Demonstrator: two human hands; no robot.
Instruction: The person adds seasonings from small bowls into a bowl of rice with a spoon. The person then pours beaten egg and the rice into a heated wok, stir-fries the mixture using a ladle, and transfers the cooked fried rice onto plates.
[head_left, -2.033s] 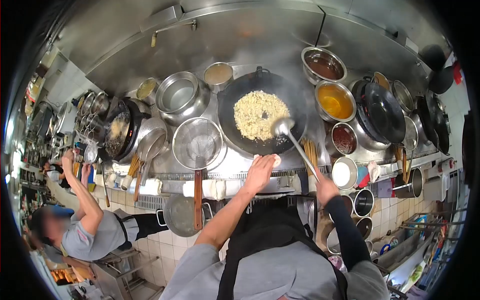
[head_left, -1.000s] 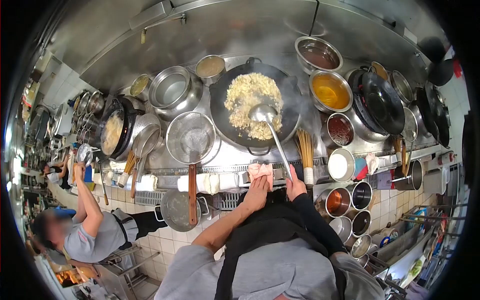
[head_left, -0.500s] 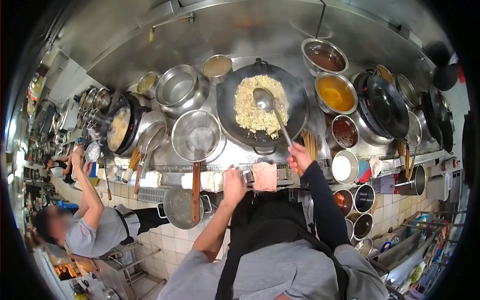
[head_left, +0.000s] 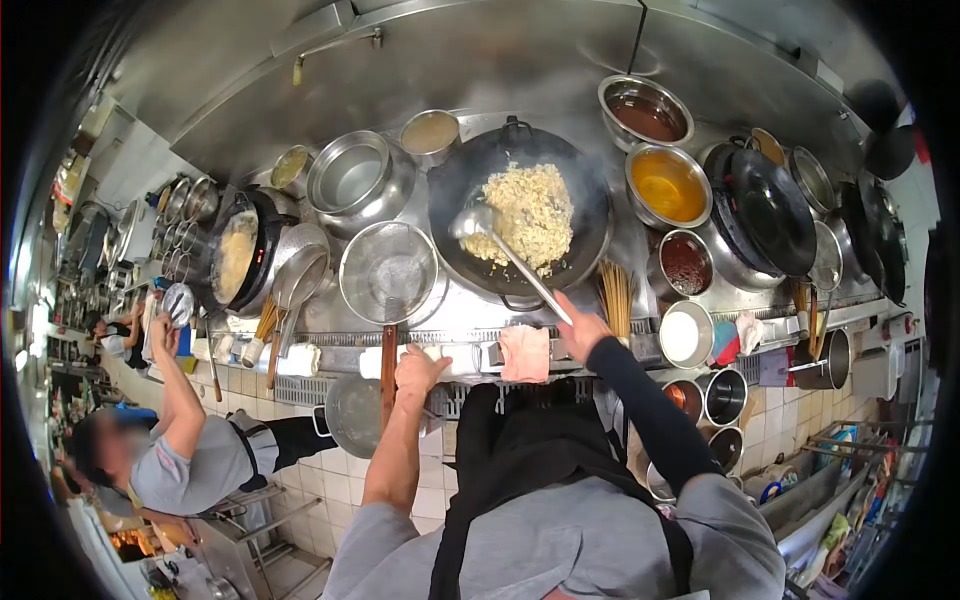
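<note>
My right hand [head_left: 584,333] is closed round the handle of a long metal ladle [head_left: 528,270]. The ladle's bowl rests at the left edge of a heap of pale yellow, finely chopped food [head_left: 532,215] in a large black wok [head_left: 455,262], with faint steam above. My left hand [head_left: 420,372] lies at the front rail, its fingers curled over a rolled white cloth [head_left: 462,360], close beside the wooden handle of a mesh strainer [head_left: 389,272]. On the rail between my hands hangs a pink cloth [head_left: 525,354].
A steel pot [head_left: 350,172] stands left of the wok. Bowls of orange liquid [head_left: 667,187] and red sauce [head_left: 686,264] stand right, near a bamboo brush [head_left: 615,300] and another black wok [head_left: 772,220]. A co-worker [head_left: 190,465] is at a wok [head_left: 237,258] far left.
My left hand has left the pink cloth and moved left along the rail to the white cloth. The ladle has swung to the left side of the food, which now sits farther right.
</note>
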